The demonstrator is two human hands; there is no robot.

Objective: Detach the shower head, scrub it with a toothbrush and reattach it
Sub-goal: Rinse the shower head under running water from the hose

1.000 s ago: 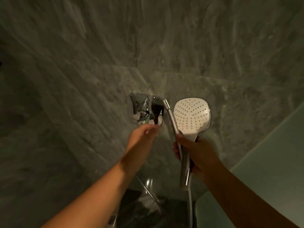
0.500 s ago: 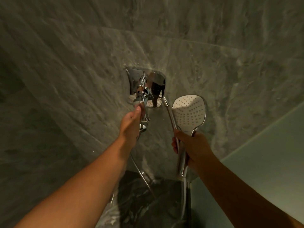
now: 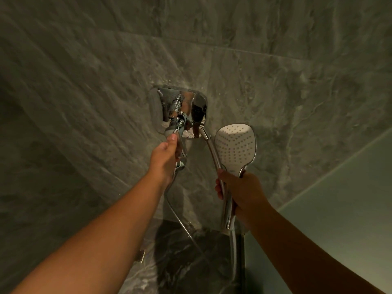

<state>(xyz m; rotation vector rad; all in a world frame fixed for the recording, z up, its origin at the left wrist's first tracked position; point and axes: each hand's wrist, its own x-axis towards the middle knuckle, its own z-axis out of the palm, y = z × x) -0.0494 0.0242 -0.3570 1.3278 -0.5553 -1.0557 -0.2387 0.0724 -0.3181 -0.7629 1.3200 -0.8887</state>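
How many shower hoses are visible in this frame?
2. One hose hangs below the left hand at the wall fitting; the other drops from the shower head handle held in the right hand. Lower runs are hidden.

Two bare forearms reach forward and up. The left arm enters from seven o'clock, its left hand (image 3: 167, 154) curled closed near the centre, thumb pointing to twelve o'clock. The right arm enters from five o'clock, its right hand (image 3: 244, 194) fisted closed, knuckles turned toward nine o'clock.
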